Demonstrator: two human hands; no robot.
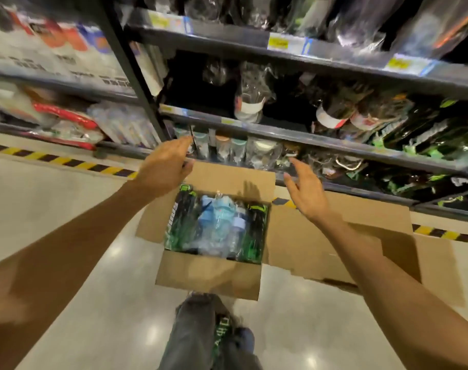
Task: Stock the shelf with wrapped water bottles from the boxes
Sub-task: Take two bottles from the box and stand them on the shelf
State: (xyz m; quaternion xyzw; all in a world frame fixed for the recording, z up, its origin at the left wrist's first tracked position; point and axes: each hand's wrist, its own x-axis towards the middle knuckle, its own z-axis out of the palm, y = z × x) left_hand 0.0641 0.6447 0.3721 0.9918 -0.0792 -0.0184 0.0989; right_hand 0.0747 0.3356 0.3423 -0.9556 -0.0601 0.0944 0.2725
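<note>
Below, both the left hand [164, 169] and right hand [306, 193] hovered open and empty over the box [209, 276], whose film-wrapped bottles [222, 225] probably were light, slippery, and best gripped mid-body.

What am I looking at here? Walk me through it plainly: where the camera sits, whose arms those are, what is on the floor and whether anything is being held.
There is one picture, taken by a wide-angle camera worn on a person's head, looking forward and down. No machine is involved: the two bare arms are the wearer's own. The left hand and the right hand are both open and hold nothing; they hover above an open cardboard box standing on the shiny floor. Inside the box lie plastic-wrapped bottles, some green and black, some pale blue. A second cardboard box sits just to its right. Behind them stands a dark store shelf already holding more wrapped bottles. Yellow-and-black tape runs along the floor by the shelf. The picture is blurred, so labels cannot be read.
</note>
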